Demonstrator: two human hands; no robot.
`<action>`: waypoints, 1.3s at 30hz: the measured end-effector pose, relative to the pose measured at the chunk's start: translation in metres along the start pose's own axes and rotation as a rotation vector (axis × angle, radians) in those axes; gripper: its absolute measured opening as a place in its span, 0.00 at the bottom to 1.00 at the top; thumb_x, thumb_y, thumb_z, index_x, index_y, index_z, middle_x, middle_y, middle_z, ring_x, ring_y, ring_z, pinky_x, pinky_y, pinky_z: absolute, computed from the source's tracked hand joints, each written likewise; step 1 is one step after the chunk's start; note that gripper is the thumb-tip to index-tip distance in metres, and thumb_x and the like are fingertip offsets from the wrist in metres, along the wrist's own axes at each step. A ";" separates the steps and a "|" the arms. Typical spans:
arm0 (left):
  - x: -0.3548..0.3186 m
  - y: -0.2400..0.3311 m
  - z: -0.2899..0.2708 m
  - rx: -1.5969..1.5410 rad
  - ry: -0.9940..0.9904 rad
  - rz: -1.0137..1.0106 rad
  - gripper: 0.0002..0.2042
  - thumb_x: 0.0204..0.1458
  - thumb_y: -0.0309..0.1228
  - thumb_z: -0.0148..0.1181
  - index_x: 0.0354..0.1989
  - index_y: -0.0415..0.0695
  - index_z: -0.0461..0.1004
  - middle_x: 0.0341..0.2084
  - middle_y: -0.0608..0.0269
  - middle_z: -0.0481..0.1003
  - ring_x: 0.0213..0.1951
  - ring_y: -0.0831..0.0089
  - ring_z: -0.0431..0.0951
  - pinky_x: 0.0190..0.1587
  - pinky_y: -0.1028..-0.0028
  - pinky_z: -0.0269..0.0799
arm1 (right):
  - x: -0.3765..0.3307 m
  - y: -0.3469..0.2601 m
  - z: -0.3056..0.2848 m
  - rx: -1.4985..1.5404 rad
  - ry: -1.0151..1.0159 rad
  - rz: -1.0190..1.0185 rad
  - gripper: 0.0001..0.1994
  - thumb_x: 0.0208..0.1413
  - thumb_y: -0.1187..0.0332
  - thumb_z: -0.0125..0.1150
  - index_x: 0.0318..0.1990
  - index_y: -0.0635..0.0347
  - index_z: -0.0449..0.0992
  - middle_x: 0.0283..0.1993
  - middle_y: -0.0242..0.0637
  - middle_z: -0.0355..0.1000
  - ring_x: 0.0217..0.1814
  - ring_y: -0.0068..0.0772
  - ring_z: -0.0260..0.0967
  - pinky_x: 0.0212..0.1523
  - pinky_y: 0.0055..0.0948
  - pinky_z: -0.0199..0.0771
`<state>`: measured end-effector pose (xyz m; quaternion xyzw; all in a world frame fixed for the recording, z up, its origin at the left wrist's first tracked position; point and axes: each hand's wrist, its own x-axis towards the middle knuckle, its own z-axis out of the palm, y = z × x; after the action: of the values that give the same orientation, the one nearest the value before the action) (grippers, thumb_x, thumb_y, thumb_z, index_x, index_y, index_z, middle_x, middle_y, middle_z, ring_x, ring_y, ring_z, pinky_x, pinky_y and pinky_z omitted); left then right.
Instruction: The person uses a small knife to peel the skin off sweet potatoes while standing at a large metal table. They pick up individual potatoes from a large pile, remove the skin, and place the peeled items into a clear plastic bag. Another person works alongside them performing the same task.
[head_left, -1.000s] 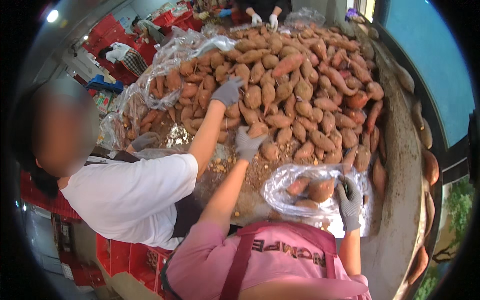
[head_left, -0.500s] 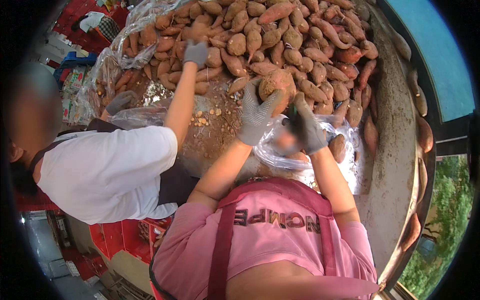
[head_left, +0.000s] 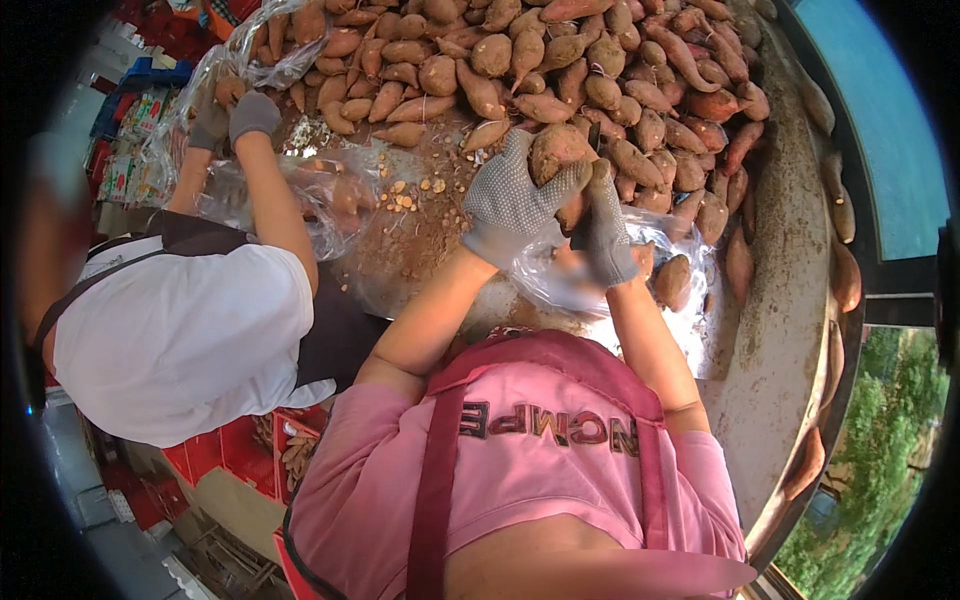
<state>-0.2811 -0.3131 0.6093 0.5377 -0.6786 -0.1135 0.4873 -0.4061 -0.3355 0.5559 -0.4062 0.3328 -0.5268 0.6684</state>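
My left hand (head_left: 515,200), in a grey dotted glove, grips a large, soil-covered sweet potato (head_left: 560,150) from its left side. Close against its right side is my gloved right hand (head_left: 606,228), fingers closed around something dark and narrow that I cannot make out. Below both hands lies a clear plastic bag (head_left: 535,290), its mouth spread, partly hidden by the hands and a blurred patch. A loose sweet potato (head_left: 673,283) rests to the right of my right wrist. Just beyond my hands rises a heap of sweet potatoes (head_left: 600,92).
A co-worker in a white shirt (head_left: 190,330) stands at my left, gloved hands at a plastic bag (head_left: 320,200). Cut slices (head_left: 408,195) lie on the soiled table. Red crates (head_left: 240,455) stand lower left. A ledge (head_left: 765,320) with scattered sweet potatoes bounds the right side.
The large sweet potato has been turned and tilted between my hands, and my right hand has risen along its side. The co-worker's hands have come together farther left, around a sweet potato.
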 end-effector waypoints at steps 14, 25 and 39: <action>-0.027 -0.080 -0.025 -0.587 0.197 -0.690 0.16 0.52 0.42 0.56 0.33 0.38 0.68 0.15 0.68 0.67 0.12 0.79 0.65 0.13 0.81 0.58 | -0.012 -0.016 0.043 0.363 -0.089 0.470 0.28 0.52 0.43 0.50 0.52 0.55 0.65 0.41 0.37 0.70 0.31 0.24 0.69 0.19 0.18 0.65; -0.024 -0.062 -0.030 -0.626 -0.097 -0.161 0.34 0.44 0.46 0.65 0.53 0.34 0.60 0.48 0.52 0.67 0.52 0.65 0.66 0.53 0.70 0.64 | -0.008 -0.013 0.046 0.350 -0.048 0.582 0.28 0.56 0.39 0.41 0.46 0.57 0.65 0.31 0.42 0.71 0.15 0.23 0.61 0.09 0.19 0.56; -0.031 -0.057 -0.014 -1.165 0.166 -0.700 0.24 0.57 0.46 0.47 0.53 0.38 0.64 0.46 0.55 0.69 0.46 0.69 0.71 0.43 0.74 0.71 | -0.007 -0.016 0.047 -0.809 -0.049 -0.445 0.42 0.37 0.57 0.73 0.59 0.63 0.57 0.46 0.42 0.69 0.49 0.30 0.67 0.51 0.28 0.67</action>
<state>-0.2364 -0.3039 0.5613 0.3825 -0.2535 -0.5694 0.6821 -0.3732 -0.3218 0.5916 -0.7082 0.4003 -0.4756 0.3346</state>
